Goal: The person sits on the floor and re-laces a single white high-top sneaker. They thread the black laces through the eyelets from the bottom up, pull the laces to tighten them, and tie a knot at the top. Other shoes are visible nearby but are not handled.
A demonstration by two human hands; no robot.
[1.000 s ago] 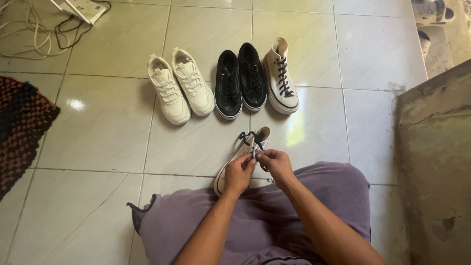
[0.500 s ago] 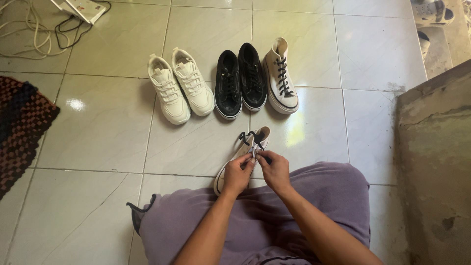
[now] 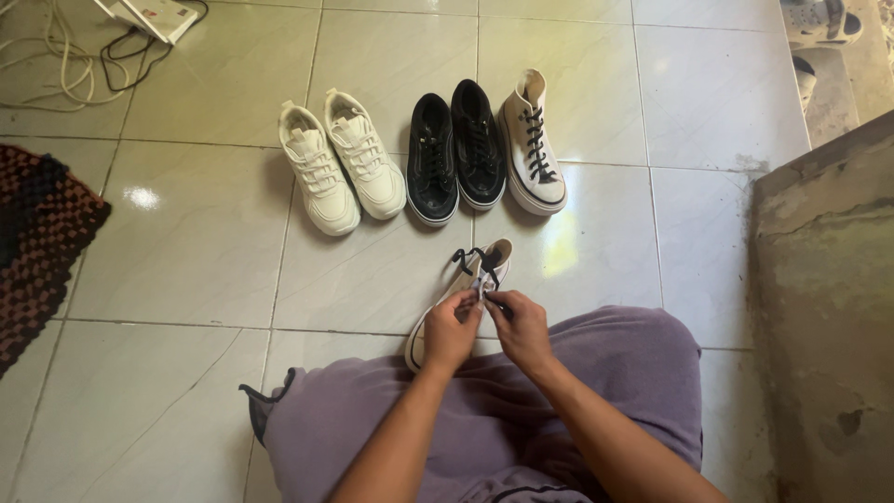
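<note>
A white high-top sneaker (image 3: 477,270) with black laces lies on the tiled floor in front of my lap, toe toward me. My left hand (image 3: 453,328) and my right hand (image 3: 520,328) sit side by side over its upper part, fingers pinched on the black lace (image 3: 470,256). The lower half of the shoe is hidden behind my hands and my purple trousers (image 3: 596,373).
Further out stand a pair of cream sneakers (image 3: 340,160), a pair of black sneakers (image 3: 456,151) and a matching white high-top (image 3: 533,142). A dark woven mat (image 3: 37,244) lies left, cables and a white box (image 3: 149,17) top left, a rough concrete ledge (image 3: 824,307) right.
Both hands have shifted slightly on the lace; the shoe and everything else stay where they were.
</note>
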